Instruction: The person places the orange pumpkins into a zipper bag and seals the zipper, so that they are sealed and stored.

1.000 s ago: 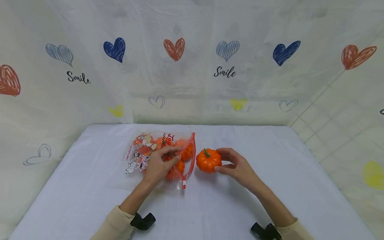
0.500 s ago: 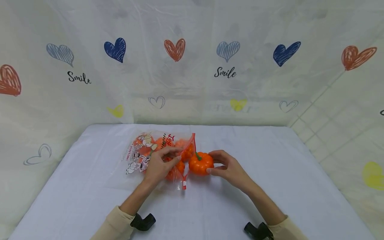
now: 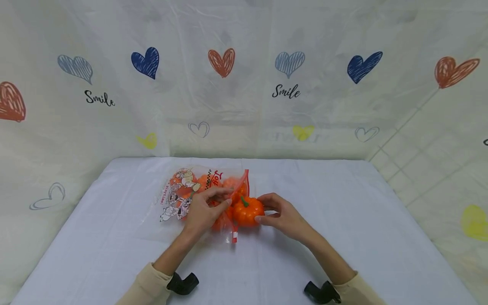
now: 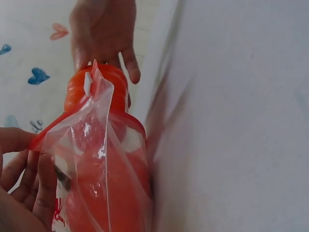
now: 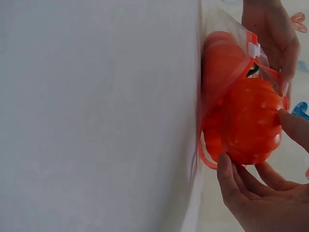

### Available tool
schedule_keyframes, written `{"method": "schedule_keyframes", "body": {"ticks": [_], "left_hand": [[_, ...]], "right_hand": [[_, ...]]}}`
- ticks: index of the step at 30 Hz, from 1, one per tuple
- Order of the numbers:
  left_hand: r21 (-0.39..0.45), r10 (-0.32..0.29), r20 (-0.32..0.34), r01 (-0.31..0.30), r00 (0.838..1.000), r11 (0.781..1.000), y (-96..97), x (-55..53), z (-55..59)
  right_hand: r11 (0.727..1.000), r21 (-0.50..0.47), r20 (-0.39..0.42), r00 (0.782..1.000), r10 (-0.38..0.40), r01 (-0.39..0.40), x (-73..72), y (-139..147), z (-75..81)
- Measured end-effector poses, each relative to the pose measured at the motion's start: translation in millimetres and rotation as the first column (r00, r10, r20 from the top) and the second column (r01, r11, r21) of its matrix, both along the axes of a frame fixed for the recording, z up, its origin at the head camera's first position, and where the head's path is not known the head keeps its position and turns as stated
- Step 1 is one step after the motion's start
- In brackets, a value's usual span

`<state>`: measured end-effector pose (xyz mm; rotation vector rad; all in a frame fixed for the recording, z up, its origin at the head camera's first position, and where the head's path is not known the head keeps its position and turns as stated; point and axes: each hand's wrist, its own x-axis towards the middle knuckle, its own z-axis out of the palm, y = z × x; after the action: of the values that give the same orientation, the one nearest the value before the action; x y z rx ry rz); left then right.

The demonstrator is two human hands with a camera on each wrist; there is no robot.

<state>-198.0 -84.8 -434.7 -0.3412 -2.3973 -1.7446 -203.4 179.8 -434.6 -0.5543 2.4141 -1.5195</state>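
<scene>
A clear plastic zip bag (image 3: 177,199) with a red edge and cartoon print lies on its side at the table's middle left, several orange pumpkins inside. My left hand (image 3: 203,212) pinches the upper edge of the bag's mouth between thumb and fingers, as the left wrist view also shows. My right hand (image 3: 283,217) grips an orange toy pumpkin (image 3: 248,212) with a green stem by its right side. That pumpkin is at the bag's mouth, its left part against the red edge. In the right wrist view, the held pumpkin (image 5: 253,121) partly covers those in the bag.
A white cloth covers the table (image 3: 274,271). Behind it hangs a pale curtain (image 3: 244,25) printed with hearts and "Smile". Black camera mounts (image 3: 184,284) sit at both wrists.
My right hand has moved left with the pumpkin, from beside the bag to its mouth. My left hand stays nearly still at the bag's edge.
</scene>
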Motion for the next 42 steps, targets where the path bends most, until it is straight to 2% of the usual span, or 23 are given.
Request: {"method": "schedule_keyframes", "body": {"ticks": [12, 17, 21, 29, 35, 42], "left_hand": [[-0.007, 0.031, -0.001, -0.031, 1.0, 0.999, 4.7, 3.0, 2.4], [-0.014, 0.035, -0.013, -0.035, 0.999, 0.999, 5.6, 4.1, 2.7], [-0.009, 0.024, -0.036, -0.024, 0.999, 1.0, 5.7, 3.9, 1.0], [0.0, 0.017, -0.102, -0.017, 0.995, 1.0, 3.9, 5.3, -5.8], [-0.025, 0.002, -0.137, -0.005, 0.991, 1.0, 4.0, 8.0, -8.0], [-0.047, -0.002, -0.159, -0.005, 0.987, 0.999, 6.1, 9.4, -10.1]], "right_hand": [[0.998, 0.022, -0.036, 0.997, 0.068, -0.067, -0.7, -6, -1.2], [0.996, 0.034, -0.026, 0.996, 0.089, -0.088, -0.7, -10, -2.8], [0.995, 0.042, -0.01, 0.995, 0.095, -0.094, -0.5, -12, -4.0], [0.993, 0.067, -0.037, 0.994, 0.101, -0.098, -0.3, -18, -4.2], [0.992, 0.104, -0.032, 0.996, 0.081, -0.077, 1.0, -19, -3.7], [0.99, 0.115, -0.073, 0.994, 0.085, -0.077, 2.8, -22, -5.4]]}}
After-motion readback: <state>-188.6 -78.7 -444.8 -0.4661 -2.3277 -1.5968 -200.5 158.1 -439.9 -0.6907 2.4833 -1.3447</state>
